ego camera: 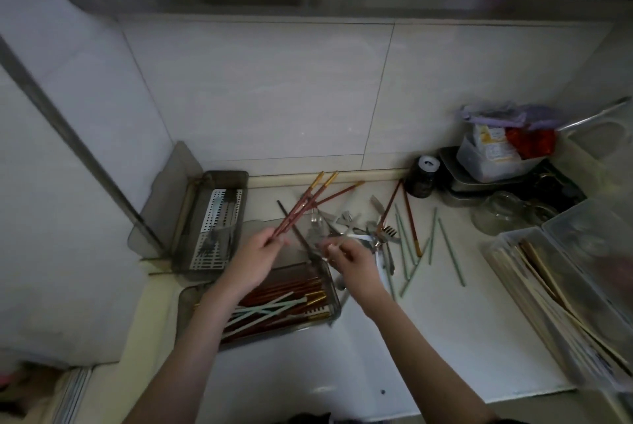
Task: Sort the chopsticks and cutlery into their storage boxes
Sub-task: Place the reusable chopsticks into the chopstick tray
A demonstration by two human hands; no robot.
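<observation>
My left hand [256, 261] grips a bundle of red chopsticks with gold ends [310, 199], angled up toward the wall. My right hand [349, 261] is over the pile of forks and cutlery [359, 228], fingers curled; what it pinches is blurred. A grey box [329, 278] below my hands holds red and pale green chopsticks [274, 309]. A second grey box with a perforated tray [214, 221] stands at the left and holds some cutlery. Pale green chopsticks [433, 242] and more red ones [409, 214] lie loose on the counter.
A clear plastic box of wooden chopsticks [561, 290] sits at the right edge. Behind it are a glass jar [500, 214], a dark bottle [423, 177] and a container with packets [500, 153]. The tiled wall rises close behind the counter.
</observation>
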